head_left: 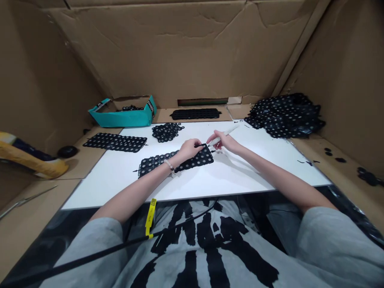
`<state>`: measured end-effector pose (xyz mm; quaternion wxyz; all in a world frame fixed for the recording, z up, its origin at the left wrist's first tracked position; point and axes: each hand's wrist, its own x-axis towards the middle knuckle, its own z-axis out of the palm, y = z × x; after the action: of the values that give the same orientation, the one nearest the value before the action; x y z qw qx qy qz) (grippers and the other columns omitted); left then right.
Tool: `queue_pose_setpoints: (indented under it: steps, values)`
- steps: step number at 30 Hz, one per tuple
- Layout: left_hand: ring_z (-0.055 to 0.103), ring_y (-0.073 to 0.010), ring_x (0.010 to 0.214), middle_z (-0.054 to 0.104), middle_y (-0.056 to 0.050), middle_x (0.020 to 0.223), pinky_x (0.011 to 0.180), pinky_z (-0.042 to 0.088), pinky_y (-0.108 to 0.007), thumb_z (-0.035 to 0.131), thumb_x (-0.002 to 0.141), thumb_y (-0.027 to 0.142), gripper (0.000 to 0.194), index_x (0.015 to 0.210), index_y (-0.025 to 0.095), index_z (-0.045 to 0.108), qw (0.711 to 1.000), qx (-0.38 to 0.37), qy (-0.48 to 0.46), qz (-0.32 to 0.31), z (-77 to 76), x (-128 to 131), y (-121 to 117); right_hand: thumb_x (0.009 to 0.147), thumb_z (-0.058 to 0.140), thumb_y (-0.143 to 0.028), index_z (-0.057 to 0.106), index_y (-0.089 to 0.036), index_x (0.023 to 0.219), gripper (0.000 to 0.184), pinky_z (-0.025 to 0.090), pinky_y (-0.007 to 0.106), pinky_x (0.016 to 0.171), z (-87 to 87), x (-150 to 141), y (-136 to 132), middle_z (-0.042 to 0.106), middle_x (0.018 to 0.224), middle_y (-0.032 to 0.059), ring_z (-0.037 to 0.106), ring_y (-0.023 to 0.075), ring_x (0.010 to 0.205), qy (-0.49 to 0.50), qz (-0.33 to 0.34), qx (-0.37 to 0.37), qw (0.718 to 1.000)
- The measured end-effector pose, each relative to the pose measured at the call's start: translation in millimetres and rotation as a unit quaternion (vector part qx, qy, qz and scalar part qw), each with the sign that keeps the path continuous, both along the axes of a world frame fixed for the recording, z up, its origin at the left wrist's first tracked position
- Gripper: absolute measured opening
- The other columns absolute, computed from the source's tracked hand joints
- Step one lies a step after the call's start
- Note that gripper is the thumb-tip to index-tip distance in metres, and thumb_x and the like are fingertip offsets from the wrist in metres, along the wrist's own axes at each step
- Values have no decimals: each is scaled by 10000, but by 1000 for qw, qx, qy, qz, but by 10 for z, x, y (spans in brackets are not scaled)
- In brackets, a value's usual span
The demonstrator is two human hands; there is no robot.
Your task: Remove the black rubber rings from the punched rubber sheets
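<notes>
Pressing down with your left grip (189,149), you hold the black perforated sheet (180,161) on the white tabletop (240,174), near its middle and a little in front of your body. Your left grip lies over the right part of this sheet, with the fingers curled toward its far edge. I cannot tell if they clasp the edge or only press on it. Your right grip (224,142) is closed around a white pen-like tool (230,132), and the hand is just beside the right end of the sheet. The sheet lies a little tilted, and small black tabs stick out at its left side.

For careful work, keep your left palm flat and quiet, so the sheet does not slide on the smooth white surface. Move the tool with small motions from the wrist, and let your right fingers stay close to the sheet for steadiness. It is also good to keep the bead bracelet (169,165) away from the holes.

Around you, a second black sheet (115,142) lies to the left, a heap of small black rings (167,132) lies beyond your hands, and a large pile of black sheets (285,116) sits at the far right. A teal box (126,119) stands at the far left corner.
</notes>
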<state>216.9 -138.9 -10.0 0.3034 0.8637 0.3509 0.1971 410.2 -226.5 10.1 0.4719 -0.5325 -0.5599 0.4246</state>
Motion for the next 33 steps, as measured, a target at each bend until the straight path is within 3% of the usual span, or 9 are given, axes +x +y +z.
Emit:
queue_pose_setpoints:
  steps: [5, 9, 18, 25, 29, 33]
  values:
    - [662, -257, 906, 762, -81, 946, 861, 481, -369, 628, 831, 468, 289, 855, 193, 715, 993, -70, -79, -46, -24, 5, -52, 760, 706, -415, 758, -178, 852, 259, 499, 251, 560, -52, -9, -99, 700, 700, 30, 611, 142, 605, -44, -32, 37, 998]
    - [656, -253, 922, 757, -77, 927, 869, 474, -368, 638, 826, 497, 318, 828, 187, 709, 988, -98, -107, -56, -6, -12, -82, 723, 743, -358, 756, -176, 885, 244, 554, 275, 621, -43, -20, -129, 710, 689, 32, 663, 163, 648, -36, -57, 33, 997]
    - [654, -253, 961, 763, -85, 996, 914, 468, -377, 699, 791, 466, 316, 889, 167, 724, 976, -156, -143, -47, -23, -14, -88, 722, 757, -308, 648, -188, 708, 163, 621, 323, 792, -74, -78, -84, 726, 726, 37, 718, 169, 745, 79, -89, -9, 993]
    - [651, -258, 961, 768, -83, 1000, 901, 471, -379, 714, 777, 522, 370, 883, 168, 749, 971, -174, -152, -58, 5, -21, -117, 723, 758, -323, 617, -200, 705, 188, 619, 358, 823, -96, -70, -64, 713, 721, 26, 717, 180, 758, 74, -82, -8, 994]
    - [646, -254, 931, 766, -79, 968, 888, 465, -379, 719, 767, 551, 400, 859, 164, 752, 967, -192, -151, -65, 16, -34, -135, 763, 698, -319, 610, -207, 744, 144, 595, 344, 770, -132, -81, -97, 720, 750, 36, 708, 195, 765, 22, -70, 11, 997]
    - [640, -242, 884, 765, -70, 927, 868, 455, -378, 724, 763, 548, 392, 860, 169, 751, 960, -230, -140, -74, 37, -47, -138, 808, 612, -304, 599, -220, 744, 106, 541, 331, 726, -141, -135, -156, 710, 772, 30, 669, 199, 760, -113, -82, 59, 988]
